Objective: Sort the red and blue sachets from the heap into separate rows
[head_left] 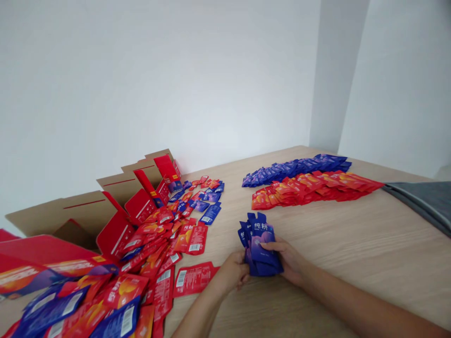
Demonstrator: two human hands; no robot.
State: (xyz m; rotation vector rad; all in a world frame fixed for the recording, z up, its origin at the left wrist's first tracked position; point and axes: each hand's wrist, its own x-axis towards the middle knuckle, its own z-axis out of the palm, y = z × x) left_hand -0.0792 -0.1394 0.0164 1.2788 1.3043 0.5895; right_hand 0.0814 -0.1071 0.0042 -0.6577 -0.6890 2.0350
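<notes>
A small fanned stack of blue pouches (pixel 261 241), printed with purple shapes and white characters, is held up over the table in front of me. My right hand (pixel 287 258) grips the stack from the right, its thumb lying across the front pouch. At the lower left edge of the stack, my left hand (pixel 235 270) is closed with curled fingers on the pouches; part of its grip is hidden. A single red pouch (pixel 193 279) lies back side up just left of my left hand.
Overlapping rows of blue pouches (pixel 296 170) and red pouches (pixel 310 190) lie at the back right. Mixed loose pouches (pixel 158 234) spread along the left beside several open red cardboard boxes (pixel 116 230). A grey fabric item (pixel 423 202) sits at the right edge.
</notes>
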